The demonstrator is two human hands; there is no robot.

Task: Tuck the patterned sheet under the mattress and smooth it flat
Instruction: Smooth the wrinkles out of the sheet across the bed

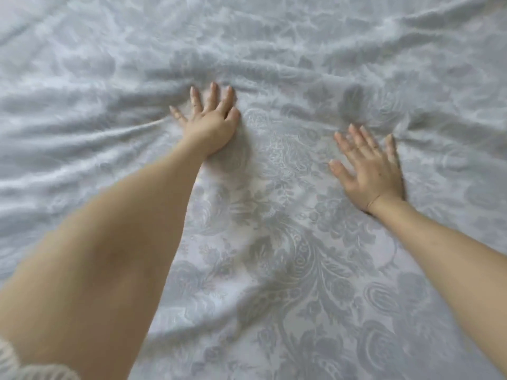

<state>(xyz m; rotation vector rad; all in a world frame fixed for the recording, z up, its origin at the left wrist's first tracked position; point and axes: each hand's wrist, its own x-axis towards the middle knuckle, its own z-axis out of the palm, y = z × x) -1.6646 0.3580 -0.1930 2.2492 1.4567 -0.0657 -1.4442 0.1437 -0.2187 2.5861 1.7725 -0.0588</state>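
Left hand (211, 124) and right hand (369, 165) both flat, fingers spread, pressing sheet (274, 256); wrinkles fan out far and left.

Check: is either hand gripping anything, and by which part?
Nothing is held. The left hand and right hand both lie flat with fingers spread on the patterned sheet; neither pinches a fold.

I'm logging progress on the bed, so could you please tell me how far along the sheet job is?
Done: the patterned sheet lies fairly flat near the person. In hand: the left hand and right hand rest open and flat on it. Still to do: folds fan out beside the left hand and ridges run across beyond both hands. No mattress edge shows, so tucking cannot be judged.
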